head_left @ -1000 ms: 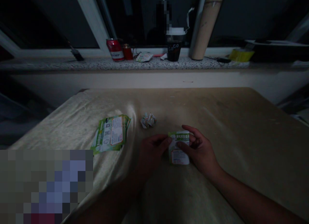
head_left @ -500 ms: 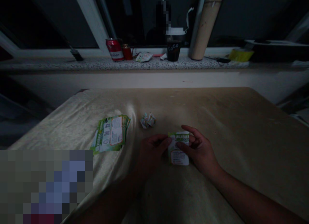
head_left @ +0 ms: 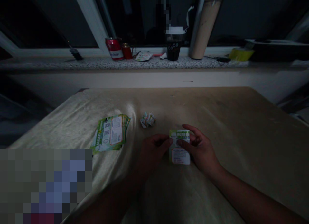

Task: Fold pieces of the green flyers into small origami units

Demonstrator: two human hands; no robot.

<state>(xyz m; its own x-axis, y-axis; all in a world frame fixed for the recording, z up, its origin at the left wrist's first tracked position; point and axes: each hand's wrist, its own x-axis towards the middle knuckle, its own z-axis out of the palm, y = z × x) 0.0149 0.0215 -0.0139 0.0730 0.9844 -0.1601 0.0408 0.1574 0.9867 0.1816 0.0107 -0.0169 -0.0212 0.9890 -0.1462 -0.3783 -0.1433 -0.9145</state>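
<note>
Between both hands is a folded paper flyer, green and white with printed text. My left hand pinches its left edge with thumb and fingers. On the right side, my right hand grips it, thumb flat on the front and the index finger raised beyond the top edge. Beyond my left hand sits a small folded paper shape with pointed corners. To the left lies a stack of similar green flyers, slightly fanned on the table.
A pale cloth covers the table, wrinkled at left. On the windowsill behind stand a red can, a smaller red container, a lidded dark cup, a cardboard tube and a yellow object.
The folded flyer has shifted very slightly right and up with both hands, which keep their hold. The stack and the small paper shape have stayed put.
</note>
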